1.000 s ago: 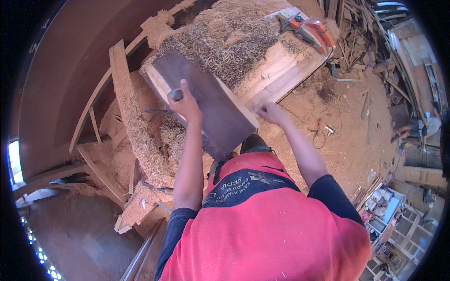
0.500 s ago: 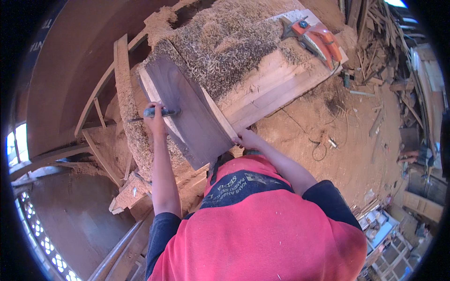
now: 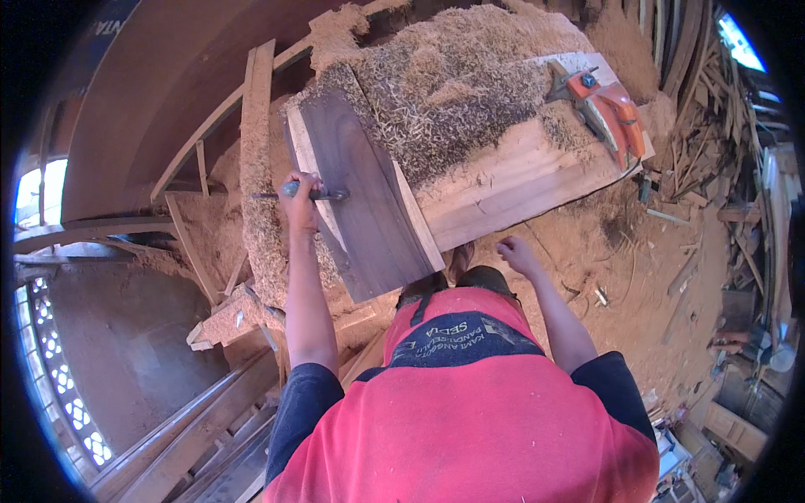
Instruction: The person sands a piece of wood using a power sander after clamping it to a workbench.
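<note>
Head view, left hand [image 3: 300,194] grip on chisel [image 3: 312,194], dark board [image 3: 369,201]

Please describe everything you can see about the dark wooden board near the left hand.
The dark board is a flat brown plank with visible grain and a paler edge on its right side. It lies slanted across the pale workbench, its near end overhanging. The left hand, holding a thin tool, rests on its left edge. Wood shavings lie behind it.
</note>
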A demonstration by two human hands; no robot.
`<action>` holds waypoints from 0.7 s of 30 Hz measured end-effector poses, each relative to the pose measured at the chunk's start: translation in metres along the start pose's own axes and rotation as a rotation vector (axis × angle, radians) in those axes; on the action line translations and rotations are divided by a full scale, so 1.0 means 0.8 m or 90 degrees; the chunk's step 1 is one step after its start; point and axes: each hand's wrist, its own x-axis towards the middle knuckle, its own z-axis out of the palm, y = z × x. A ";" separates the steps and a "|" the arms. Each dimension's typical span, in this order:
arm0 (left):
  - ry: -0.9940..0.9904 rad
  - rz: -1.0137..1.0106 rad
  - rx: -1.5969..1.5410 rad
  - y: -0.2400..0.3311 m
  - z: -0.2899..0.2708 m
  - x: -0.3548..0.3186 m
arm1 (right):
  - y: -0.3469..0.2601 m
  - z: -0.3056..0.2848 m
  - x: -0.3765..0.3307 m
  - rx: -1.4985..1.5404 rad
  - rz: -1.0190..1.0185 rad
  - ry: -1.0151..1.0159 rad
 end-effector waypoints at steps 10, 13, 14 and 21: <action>0.358 0.170 0.236 -0.005 0.027 -0.003 | 0.008 -0.026 -0.090 0.140 0.148 0.162; 0.070 0.081 0.140 0.001 -0.016 -0.004 | -0.001 -0.015 -0.102 0.210 0.186 0.178; -0.017 0.060 0.133 0.003 -0.016 0.004 | -0.002 -0.013 -0.098 0.253 0.162 0.186; 0.537 0.285 0.294 -0.019 0.082 -0.020 | -0.056 -0.127 -0.037 0.071 -0.138 0.431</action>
